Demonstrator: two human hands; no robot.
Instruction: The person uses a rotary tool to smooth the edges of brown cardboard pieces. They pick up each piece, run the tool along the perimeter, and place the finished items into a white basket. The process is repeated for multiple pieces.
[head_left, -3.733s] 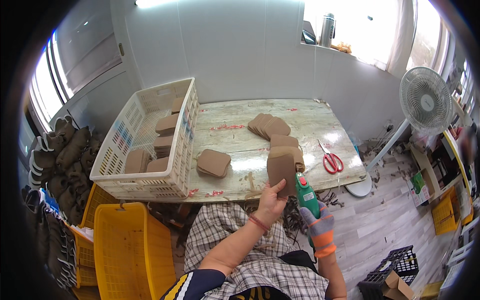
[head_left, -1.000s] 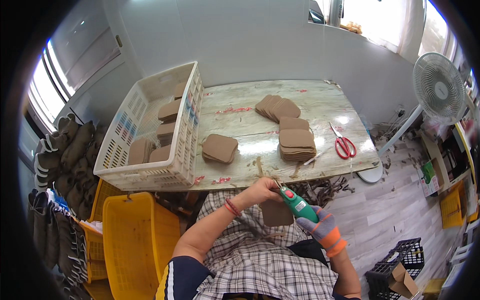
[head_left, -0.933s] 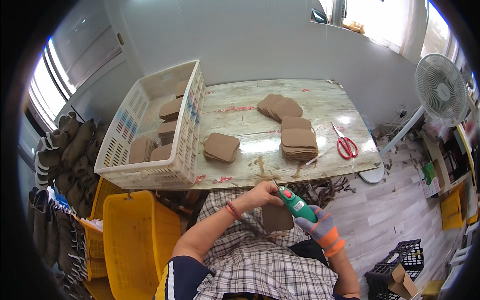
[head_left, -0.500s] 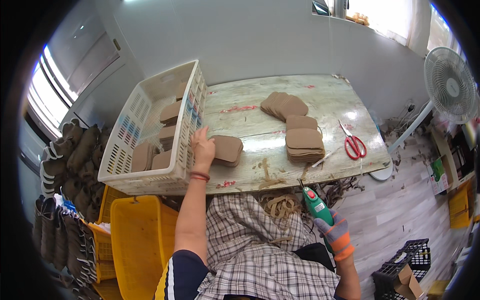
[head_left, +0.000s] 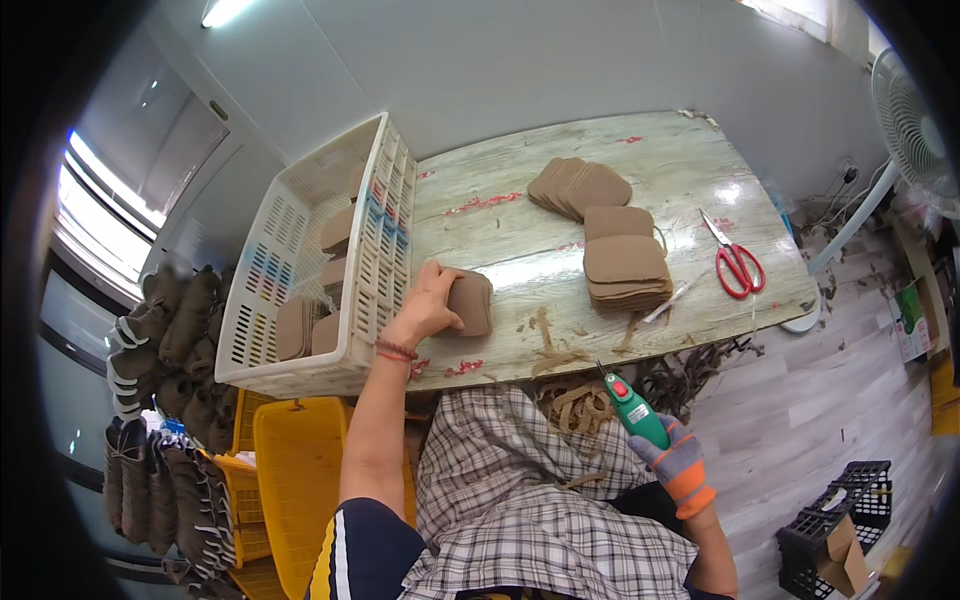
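At the left of the table, my left hand (head_left: pixel 428 305) grips a small stack of brown rounded pads (head_left: pixel 471 303) by its left side, fingers along the far edge and thumb at the near one. My right hand (head_left: pixel 676 462), in a grey and orange glove, is wrapped round a green handheld power tool (head_left: pixel 637 413) with a red switch. Its thin metal tip points toward the table's front edge. Further right lies a taller stack of brown pads (head_left: pixel 628 258), with a fanned stack (head_left: pixel 580 187) behind it.
A white plastic crate (head_left: pixel 362 325) with several pad stacks stands at the table's left. Red-handled scissors (head_left: pixel 738 268) lie on the right. Brown offcut strips (head_left: pixel 578 408) gather in my lap. Yellow bins (head_left: pixel 290 480) and shoes (head_left: pixel 185 320) are at left, a fan (head_left: pixel 905 120) at right.
My left hand has moved right, from beside the crate onto the small pad stack, which now sits more squarely. The right hand still holds the green tool. The whole view has shifted slightly.
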